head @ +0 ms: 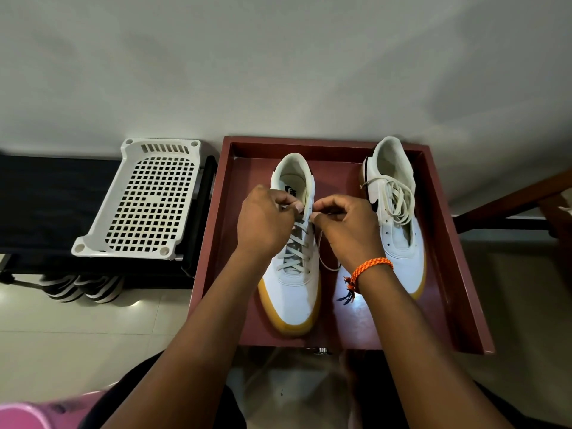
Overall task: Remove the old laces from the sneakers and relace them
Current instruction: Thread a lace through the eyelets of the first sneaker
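Observation:
Two white sneakers with gum soles stand in a dark red tray [445,243]. The left sneaker [295,292] has a cream lace [292,252] crossed through its lower eyelets. My left hand [263,218] pinches one end of that lace at the shoe's top left eyelets. At the top right eyelets my right hand [343,224] pinches the other end, and a loop of lace hangs below it. The right sneaker [399,230] has empty eyelets, and a loose lace [397,196] lies bundled on its tongue.
A white perforated plastic rack [145,199] lies on a black bench [46,205] to the left of the tray. Striped shoes [80,287] sit on the tiled floor under the bench. A wooden furniture piece [526,199] stands at the right. A pink object [24,416] is at bottom left.

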Demonstrator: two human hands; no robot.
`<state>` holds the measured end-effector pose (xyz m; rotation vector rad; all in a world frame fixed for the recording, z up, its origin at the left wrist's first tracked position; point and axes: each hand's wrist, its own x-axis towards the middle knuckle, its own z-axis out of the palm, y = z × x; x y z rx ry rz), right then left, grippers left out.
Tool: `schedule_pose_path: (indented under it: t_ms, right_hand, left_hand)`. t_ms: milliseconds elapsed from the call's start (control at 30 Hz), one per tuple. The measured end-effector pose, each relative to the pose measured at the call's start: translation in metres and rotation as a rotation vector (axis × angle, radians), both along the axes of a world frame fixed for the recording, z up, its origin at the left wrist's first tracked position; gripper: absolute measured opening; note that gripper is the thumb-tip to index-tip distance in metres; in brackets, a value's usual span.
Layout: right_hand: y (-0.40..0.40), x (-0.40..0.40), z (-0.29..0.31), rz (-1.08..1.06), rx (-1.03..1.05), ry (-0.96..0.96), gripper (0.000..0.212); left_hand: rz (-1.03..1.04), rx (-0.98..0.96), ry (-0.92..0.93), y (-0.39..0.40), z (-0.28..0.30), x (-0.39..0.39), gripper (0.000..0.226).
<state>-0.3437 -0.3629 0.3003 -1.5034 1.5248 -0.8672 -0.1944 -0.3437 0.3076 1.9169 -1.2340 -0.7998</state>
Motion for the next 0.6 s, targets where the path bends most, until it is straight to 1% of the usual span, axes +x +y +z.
schedule_pose_path:
  t_ms: [133,233,300,400,500,600]
  right_hand:
    - [-0.0005,-0.0039,0.0020,0.025,-0.017,0.030,0.018]
    - [-0.0013,-0.0064,0.0013,0.052,-0.031,0.066,0.017]
    - [-0.0011,-0.0072,0.0012,0.070,-0.042,0.070,0.017]
    - [-0.0008,-0.0078,0.0031,0.085,-0.062,0.087,0.015]
    - [-0.0008,-0.0084,0.0056,0.085,-0.088,0.104,0.016]
    - [-0.0001,-0.0073,0.0069,0.066,-0.127,0.128,0.015]
  left_hand:
    - [-0.010,0.019,0.152,-0.0003,-0.0029,0.0027,0.018]
    - [-0.022,0.034,0.204,0.0004,-0.0039,0.0040,0.022]
    - [-0.046,0.032,0.146,0.0008,-0.0045,0.0047,0.017]
    - [-0.092,0.015,-0.021,0.0024,-0.0020,0.0037,0.013]
    - [-0.136,0.013,-0.046,0.0022,0.0003,0.0030,0.013]
    - [-0.214,0.013,-0.061,0.0022,0.0018,0.0066,0.024]
